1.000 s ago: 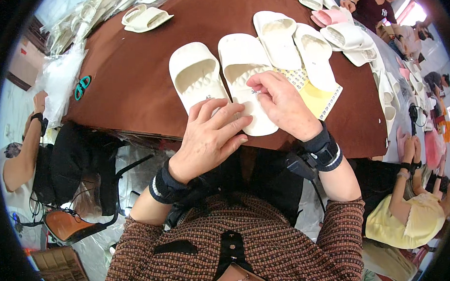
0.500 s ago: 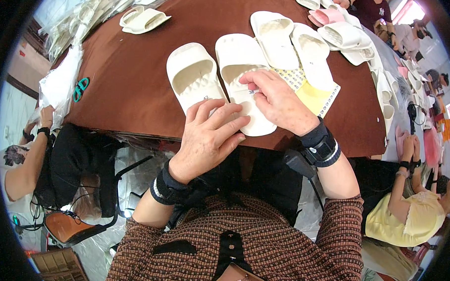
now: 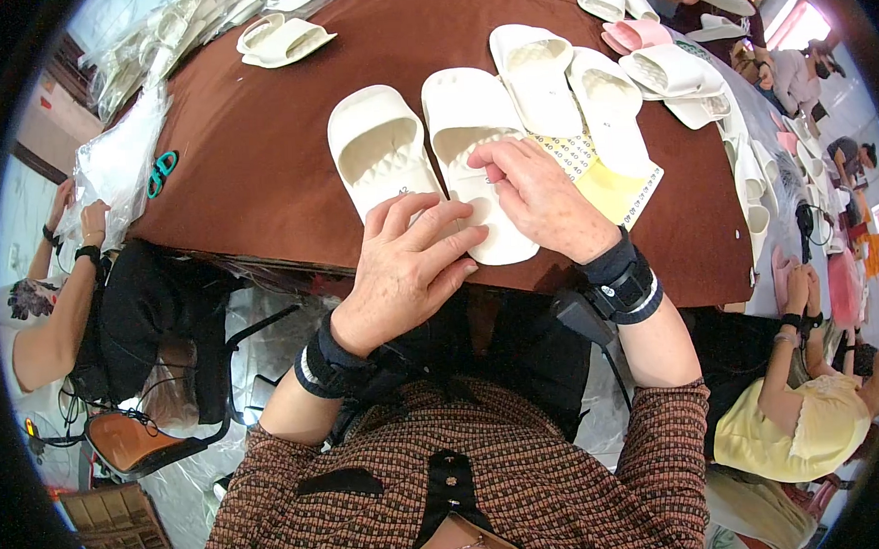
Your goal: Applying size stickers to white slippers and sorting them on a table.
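A pair of white slide slippers lies side by side before me, toes pointing away: a left slipper and a right slipper. My left hand lies across their heel ends, fingers stretched and spread, holding neither. On the right slipper's footbed rests my right hand, its fingers bent and the thumb apart from them. Between that thumb and index finger a bit of dark print shows, mostly covered. Beside this hand is a yellow sheet of size stickers, partly under another white slipper.
Brown cloth covers the table. One more slipper and teal-handled scissors lie to the left, near bagged slippers. White slippers and a pink one line the right. Co-workers sit at both sides.
My right fingers have shifted slightly and cover more of the footbed print. My left hand stays put. A co-worker at the far right now lifts a white slipper; the left co-worker's hands handle a clear bag.
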`<state>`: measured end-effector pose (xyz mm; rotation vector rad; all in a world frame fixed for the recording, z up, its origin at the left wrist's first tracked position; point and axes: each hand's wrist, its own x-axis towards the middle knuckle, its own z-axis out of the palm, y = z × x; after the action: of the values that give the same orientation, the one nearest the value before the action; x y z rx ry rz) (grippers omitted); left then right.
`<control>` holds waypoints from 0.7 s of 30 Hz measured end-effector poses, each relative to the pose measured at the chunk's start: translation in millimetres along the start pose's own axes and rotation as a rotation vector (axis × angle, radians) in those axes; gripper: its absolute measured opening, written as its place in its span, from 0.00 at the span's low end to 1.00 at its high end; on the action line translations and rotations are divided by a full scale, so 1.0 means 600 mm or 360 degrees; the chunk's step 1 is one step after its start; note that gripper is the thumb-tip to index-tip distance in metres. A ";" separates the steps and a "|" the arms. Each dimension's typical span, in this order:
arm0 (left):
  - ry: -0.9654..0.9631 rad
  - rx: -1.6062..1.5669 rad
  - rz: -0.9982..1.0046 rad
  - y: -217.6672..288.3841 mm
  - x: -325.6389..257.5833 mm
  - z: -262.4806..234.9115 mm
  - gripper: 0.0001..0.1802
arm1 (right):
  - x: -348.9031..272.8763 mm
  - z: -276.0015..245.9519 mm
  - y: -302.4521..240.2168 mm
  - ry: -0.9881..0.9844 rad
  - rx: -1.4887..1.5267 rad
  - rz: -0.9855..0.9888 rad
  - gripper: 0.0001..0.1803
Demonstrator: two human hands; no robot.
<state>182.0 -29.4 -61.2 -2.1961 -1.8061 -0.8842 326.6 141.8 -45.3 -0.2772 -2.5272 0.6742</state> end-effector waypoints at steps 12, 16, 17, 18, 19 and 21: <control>0.0011 -0.0001 -0.0003 -0.001 -0.001 0.002 0.22 | 0.001 0.001 0.008 0.0019 0.0185 0.0073 0.17; 0.0020 -0.0004 0.0004 0.000 -0.002 0.002 0.22 | 0.001 0.001 0.006 0.0013 0.0173 0.0085 0.17; 0.0020 -0.0002 0.0007 -0.001 -0.002 0.001 0.22 | 0.001 0.001 0.006 0.0019 0.0184 0.0092 0.17; 0.0021 0.0000 0.0006 -0.001 -0.002 0.002 0.22 | 0.002 0.000 0.004 0.0018 0.0184 0.0091 0.17; 0.0022 -0.0006 0.0003 -0.001 -0.003 0.002 0.22 | 0.002 -0.002 0.002 0.0002 0.0172 0.0109 0.16; 0.0023 -0.0012 0.0001 -0.001 -0.003 0.003 0.22 | 0.003 -0.004 0.001 -0.0014 0.0158 0.0128 0.16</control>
<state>181.8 -29.8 -63.6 -2.1892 -1.7987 -0.9058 326.2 143.9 -42.9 -0.3425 -2.4927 0.8315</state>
